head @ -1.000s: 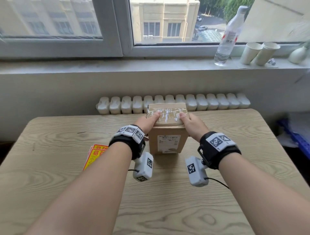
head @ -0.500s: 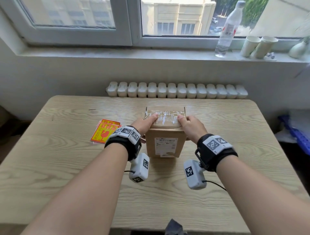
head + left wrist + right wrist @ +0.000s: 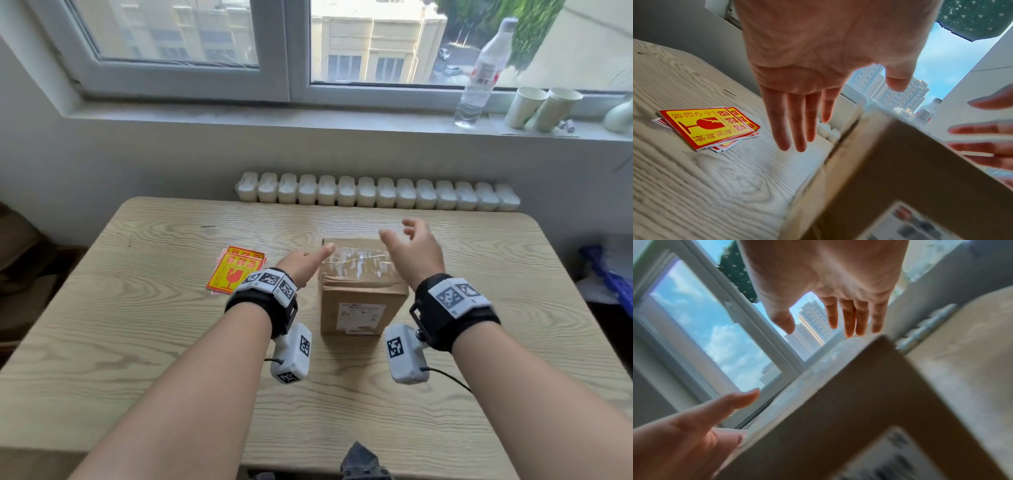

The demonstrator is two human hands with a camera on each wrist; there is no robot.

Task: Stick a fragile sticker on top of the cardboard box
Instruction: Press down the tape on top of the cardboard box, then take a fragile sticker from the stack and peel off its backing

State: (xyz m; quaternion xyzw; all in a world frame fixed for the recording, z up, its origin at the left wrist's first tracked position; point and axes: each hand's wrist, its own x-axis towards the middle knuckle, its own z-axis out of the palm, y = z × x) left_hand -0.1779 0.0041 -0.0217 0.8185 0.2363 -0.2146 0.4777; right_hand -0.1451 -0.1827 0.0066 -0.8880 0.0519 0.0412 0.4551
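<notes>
A brown cardboard box with clear tape across its top and a white label on its near face stands on the wooden table. A small stack of red and yellow fragile stickers lies flat to its left, also seen as the stickers in the left wrist view. My left hand hovers at the box's left top edge, fingers straight, holding nothing. My right hand is raised above the box's right side, fingers spread and empty. The box fills the lower right of the right wrist view.
A white radiator runs behind the table's far edge. On the window sill at the right stand a plastic bottle and two paper cups. Blue items lie off the table's right side.
Both hands have let go of the box's top edges. The right hand lifted up and back, the left drew slightly left. The box stays standing; the head view shifted.
</notes>
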